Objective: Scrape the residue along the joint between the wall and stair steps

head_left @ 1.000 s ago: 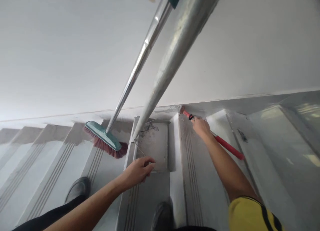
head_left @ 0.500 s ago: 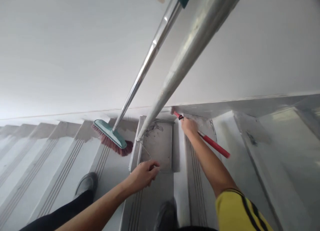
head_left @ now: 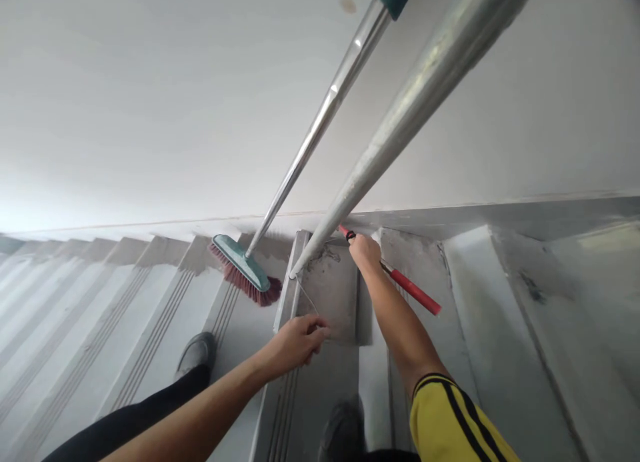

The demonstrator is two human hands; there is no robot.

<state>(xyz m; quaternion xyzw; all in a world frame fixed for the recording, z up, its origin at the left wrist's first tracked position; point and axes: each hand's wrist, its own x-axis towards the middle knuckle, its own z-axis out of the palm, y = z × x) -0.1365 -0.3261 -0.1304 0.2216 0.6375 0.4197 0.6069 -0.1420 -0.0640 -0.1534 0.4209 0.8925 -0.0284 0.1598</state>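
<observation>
Shoes come first, at the bottom of the frame: one dark shoe (head_left: 197, 353) at lower left and one (head_left: 344, 427) at bottom middle, both standing on the pale stair steps (head_left: 125, 329). Just above them, near the middle, the left hand (head_left: 298, 342) is curled with its fingers pinched shut around a thin wire handle (head_left: 306, 295) at the near edge of the grey metal dustpan (head_left: 331, 295). That dustpan lies flat on a step, and its long silver pole (head_left: 415, 109) runs up and away to the upper right of the frame. Further off, the right hand (head_left: 365, 251) is closed around a small brush with a red handle (head_left: 411, 290). Its long line runs slantwise: the red end points to the lower right, and the front end (head_left: 345, 233) pokes up and left into the corner where the step meets the white wall (head_left: 150, 115). So the brush tip sits right at the far edge of the dustpan, just above it, and the right hand is the nearer one to that corner. To the left, apart from both hands, a broom with a green head (head_left: 241, 265) and reddish bristles rests on a step, its shiny stick rising to the top of the frame.
</observation>
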